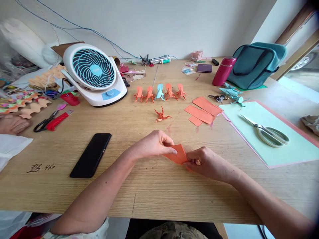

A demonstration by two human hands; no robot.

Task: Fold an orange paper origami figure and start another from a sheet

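A folded piece of orange paper [179, 153] is held just above the wooden table between my two hands. My left hand [157, 144] pinches its left edge, thumb on top. At its lower right corner my right hand [203, 162] is closed on the same paper, and its fingertips cover part of that corner. Beyond the hands sits a small orange origami figure [162, 115] with pointed limbs. Flat orange paper strips [201, 113] lie in an overlapping pile to the right of it. Farther back, several folded paper figures stand in a row, one of them a light blue figure [159, 92].
A black phone [90, 155] lies left of my arms. Scissors [271, 135] rest on pale green paper sheets [251, 154] at right. A white fan [96, 74], a red bottle [223, 71] and a teal bag [254, 66] stand behind. Another person's hand [13, 123] shows at far left.
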